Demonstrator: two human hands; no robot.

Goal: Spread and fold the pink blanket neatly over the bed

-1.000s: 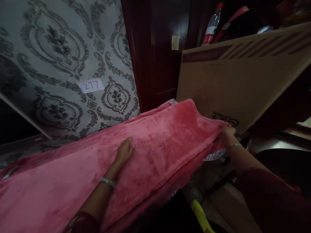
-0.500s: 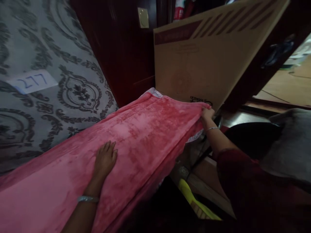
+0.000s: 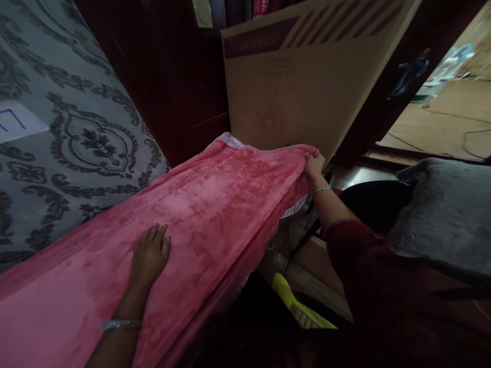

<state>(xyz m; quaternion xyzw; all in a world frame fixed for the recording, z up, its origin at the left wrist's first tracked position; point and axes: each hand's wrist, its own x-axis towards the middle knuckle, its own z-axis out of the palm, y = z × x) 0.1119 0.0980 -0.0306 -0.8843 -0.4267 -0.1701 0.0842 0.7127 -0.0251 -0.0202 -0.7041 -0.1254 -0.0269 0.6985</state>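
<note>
A pink plush blanket (image 3: 215, 204) is spread over a long surface that runs from the lower left toward the middle of the view. My left hand (image 3: 150, 254) lies flat on top of it, fingers stretched out. At the far right corner, my right hand (image 3: 314, 166) grips the blanket's edge with curled fingers. A pale striped underside shows below that corner and at the far left corner. What lies beneath the blanket is hidden.
A large cardboard box (image 3: 291, 87) stands beyond the blanket's far end. Grey patterned wallpaper (image 3: 102, 145) borders the left side. A grey fuzzy cushion (image 3: 445, 214) sits on a black chair at right. Something yellow (image 3: 295, 301) lies low beneath the blanket's right edge.
The view has shifted slightly right, so the scene sits further left. My left hand still rests flat and my right hand still holds the blanket's corner.
</note>
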